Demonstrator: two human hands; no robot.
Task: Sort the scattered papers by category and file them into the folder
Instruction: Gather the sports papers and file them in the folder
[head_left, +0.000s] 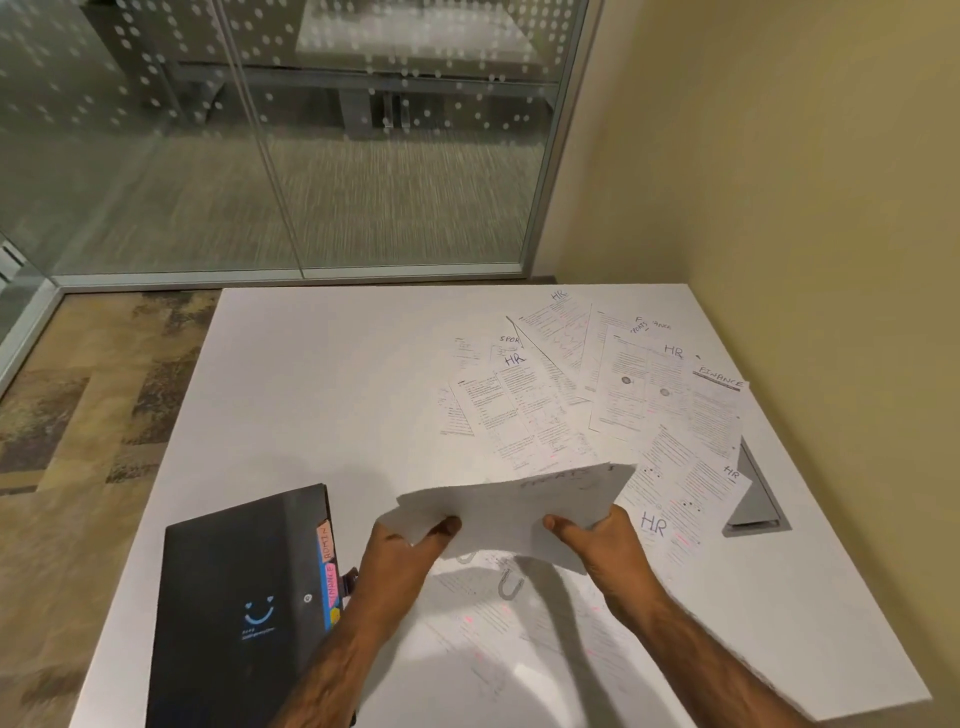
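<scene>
— Beneath the grip, more sheets (493, 623) lie flat on the table (311, 389). What's held?
— A lifted page (514, 509). The left hand (410, 551) and right hand (597, 540) each pinch its near edge. I'd say it's being sorted, its heading too faint to read.
— Next?
— Likely matching it to a tab on the folder (239, 597), closed, just left of the grip. Beyond the grip, scattered papers (597, 395) wait.

Forearms enter from 7 and 5 o'clock, converging toward 12 — left hand (402, 558) and right hand (605, 545) pinch one sheet (514, 512), thumbs showing.
</scene>
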